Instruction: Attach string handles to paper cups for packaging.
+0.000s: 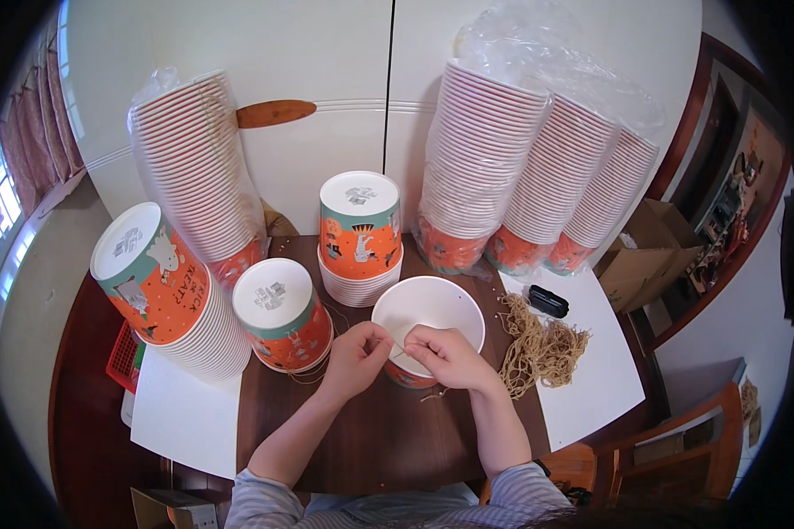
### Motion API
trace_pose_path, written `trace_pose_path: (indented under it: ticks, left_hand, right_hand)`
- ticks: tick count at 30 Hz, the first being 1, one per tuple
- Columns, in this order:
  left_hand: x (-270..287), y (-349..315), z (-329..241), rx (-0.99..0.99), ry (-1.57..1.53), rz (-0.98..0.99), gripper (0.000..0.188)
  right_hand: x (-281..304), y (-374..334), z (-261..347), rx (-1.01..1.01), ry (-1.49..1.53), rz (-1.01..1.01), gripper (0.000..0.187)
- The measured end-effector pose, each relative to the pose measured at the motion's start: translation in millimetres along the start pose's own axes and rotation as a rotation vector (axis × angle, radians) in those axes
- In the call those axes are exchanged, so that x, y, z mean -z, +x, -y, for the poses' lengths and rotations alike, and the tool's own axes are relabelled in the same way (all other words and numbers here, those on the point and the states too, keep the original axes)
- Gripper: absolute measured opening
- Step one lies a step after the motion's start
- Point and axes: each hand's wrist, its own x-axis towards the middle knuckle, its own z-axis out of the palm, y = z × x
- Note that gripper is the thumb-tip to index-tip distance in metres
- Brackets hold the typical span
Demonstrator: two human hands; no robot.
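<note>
An orange printed paper tub [429,304] with a white inside stands upright on the brown table strip in front of me. My left hand [359,360] is closed in a pinch at its near left rim. Beside it, my right hand [447,356] pinches too, over the near side of the tub. A thin tan cord [399,351] stretches between the fingertips of both hands; a short end shows below the right hand. To the left, another tub [278,304] sits upside down, with cord lying by its base. A tangled pile of tan cords [543,351] lies to the right.
Upside-down tub stacks stand at left [172,282] and behind [362,242]. Plastic-wrapped stacks rise at back left [190,159] and back right [485,150]. A small black case [548,301] lies by the cords. Cardboard boxes [648,251] and a wooden chair [679,450] are off to the right.
</note>
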Motion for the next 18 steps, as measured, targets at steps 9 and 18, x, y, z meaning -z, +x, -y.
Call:
trace_pose_path:
  ticks: [9, 18]
  left_hand:
    - [4, 0, -6, -0.026, 0.047, 0.026, 0.007]
    - [8, -2, -20, -0.099, 0.232, 0.041, 0.006]
  right_hand:
    - [-1, 0, -3, -0.042, 0.15, 0.027, 0.01]
    - [-2, -2, -3, -0.03, 0.301, 0.079, 0.012]
